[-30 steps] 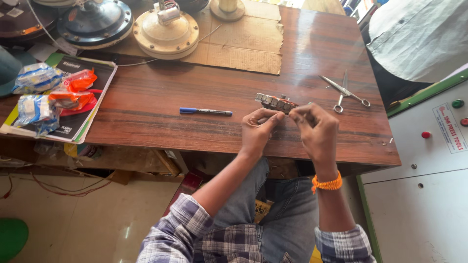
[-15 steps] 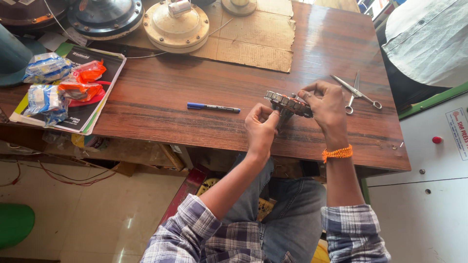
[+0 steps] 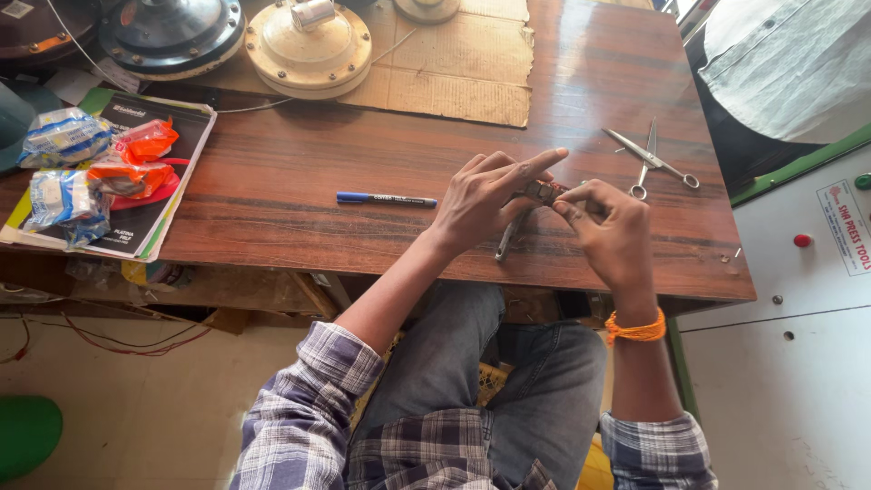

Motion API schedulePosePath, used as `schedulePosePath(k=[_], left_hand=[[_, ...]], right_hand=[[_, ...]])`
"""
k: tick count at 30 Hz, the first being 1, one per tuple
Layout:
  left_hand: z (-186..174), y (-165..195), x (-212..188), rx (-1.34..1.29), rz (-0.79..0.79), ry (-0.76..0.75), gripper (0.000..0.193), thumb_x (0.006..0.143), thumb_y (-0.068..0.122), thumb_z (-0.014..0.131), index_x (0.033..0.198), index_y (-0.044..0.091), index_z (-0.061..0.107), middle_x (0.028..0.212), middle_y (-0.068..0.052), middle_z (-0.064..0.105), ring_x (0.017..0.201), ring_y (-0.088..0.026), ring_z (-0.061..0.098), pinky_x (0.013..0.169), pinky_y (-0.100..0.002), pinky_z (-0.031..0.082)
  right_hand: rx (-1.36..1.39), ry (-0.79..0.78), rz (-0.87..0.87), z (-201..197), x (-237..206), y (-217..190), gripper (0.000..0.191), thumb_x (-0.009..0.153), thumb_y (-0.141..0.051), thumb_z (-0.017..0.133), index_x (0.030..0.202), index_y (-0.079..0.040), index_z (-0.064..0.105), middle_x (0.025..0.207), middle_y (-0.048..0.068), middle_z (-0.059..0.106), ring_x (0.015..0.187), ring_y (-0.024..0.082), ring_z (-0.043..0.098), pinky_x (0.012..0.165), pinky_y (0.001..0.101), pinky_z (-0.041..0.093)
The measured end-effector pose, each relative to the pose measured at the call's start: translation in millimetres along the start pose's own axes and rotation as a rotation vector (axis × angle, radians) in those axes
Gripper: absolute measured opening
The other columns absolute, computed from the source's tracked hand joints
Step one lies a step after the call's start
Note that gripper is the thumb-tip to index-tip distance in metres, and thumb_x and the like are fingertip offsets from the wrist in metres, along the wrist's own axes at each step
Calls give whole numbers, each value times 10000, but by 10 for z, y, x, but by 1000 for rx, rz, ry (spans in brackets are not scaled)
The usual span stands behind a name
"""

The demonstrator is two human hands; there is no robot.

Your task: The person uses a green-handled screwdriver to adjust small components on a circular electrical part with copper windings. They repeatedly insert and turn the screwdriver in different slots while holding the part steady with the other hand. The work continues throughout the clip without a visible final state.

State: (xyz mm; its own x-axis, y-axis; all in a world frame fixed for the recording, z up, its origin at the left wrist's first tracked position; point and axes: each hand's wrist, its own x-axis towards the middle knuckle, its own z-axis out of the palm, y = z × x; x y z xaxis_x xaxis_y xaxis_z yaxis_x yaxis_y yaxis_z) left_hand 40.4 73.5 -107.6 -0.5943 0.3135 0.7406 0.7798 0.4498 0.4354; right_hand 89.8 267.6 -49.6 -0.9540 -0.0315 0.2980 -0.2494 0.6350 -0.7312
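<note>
Both my hands meet over the wooden table (image 3: 299,181) near its front edge. My left hand (image 3: 485,198) and my right hand (image 3: 612,227) together grip a small metal part (image 3: 544,191), mostly hidden by the fingers. My left index finger points out over it. A slim metal tool (image 3: 504,243) sticks out below my left hand toward the table edge; I cannot tell which hand holds it. An orange band (image 3: 635,328) circles my right wrist.
A blue pen (image 3: 386,199) lies left of my hands, scissors (image 3: 649,161) to the right. Cardboard (image 3: 463,63), a cream motor housing (image 3: 308,45) and a dark one (image 3: 172,32) sit at the back. Plastic packets (image 3: 91,163) rest on a booklet far left. Another person (image 3: 789,63) sits top right.
My hands have dropped lower onto the table with the metal part, which now shows less between the fingers. The view has shifted slightly.
</note>
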Motion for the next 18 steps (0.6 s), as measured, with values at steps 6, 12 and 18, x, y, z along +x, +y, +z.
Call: schedulePosePath(k=[6, 12, 18], left_hand=[[42, 3, -51, 78, 32, 7, 642, 911, 249, 779, 1488, 292, 501, 1207, 65, 697, 1118, -178, 652, 1018, -365, 522], [89, -102, -166, 391, 442, 179, 442, 866, 247, 729, 1278, 299, 576, 1297, 36, 602, 1167, -204, 575, 1044, -359, 458], [112, -168, -225, 450, 427, -138, 237, 974, 187, 696, 1209, 197, 673, 998, 63, 569, 876, -108, 589, 731, -303, 501]], right_hand=[[6, 100, -150, 257, -161, 199, 58, 924, -30, 749, 982, -33, 752, 635, -17, 524, 566, 45, 386, 493, 287, 304], [-6, 129, -321, 544, -478, 389, 113, 890, -3, 716, 993, -23, 760, 778, 76, 681, 653, 49, 589, 602, 266, 466], [-21, 63, -132, 248, -655, 334, 77, 855, -37, 751, 925, -6, 756, 721, 67, 690, 555, 67, 482, 517, 262, 413]])
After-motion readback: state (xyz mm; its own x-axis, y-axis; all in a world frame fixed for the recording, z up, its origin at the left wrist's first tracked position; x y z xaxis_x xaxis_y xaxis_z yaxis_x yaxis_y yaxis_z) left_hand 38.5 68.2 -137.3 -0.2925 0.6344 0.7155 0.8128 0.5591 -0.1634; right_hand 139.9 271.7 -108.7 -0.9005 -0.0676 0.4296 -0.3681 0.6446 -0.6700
